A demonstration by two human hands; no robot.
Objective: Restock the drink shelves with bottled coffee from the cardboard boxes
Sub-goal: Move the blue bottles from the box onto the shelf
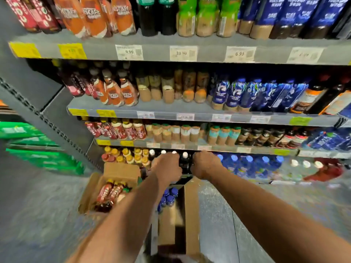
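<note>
Both my arms reach down to the bottom shelf (284, 182). My left hand (167, 166) is curled around dark coffee bottles with white caps (185, 160), and two caps show just above its knuckles. My right hand (205, 164) is curled at the right side of the same dark bottles; its fingers are hidden. On the floor below stands an open cardboard box (121, 170) with red-brown coffee bottles (110, 194) lying in it. A second, taller cardboard box (191, 215) under my arms holds blue-capped bottles (169, 196).
Yellow-capped bottles (129, 156) fill the bottom shelf left of my hands, and blue bottles (247, 164) stand to the right. Three fuller shelves of bottled drinks rise above. Green packs (38, 154) are stacked at the far left, beyond a grey upright.
</note>
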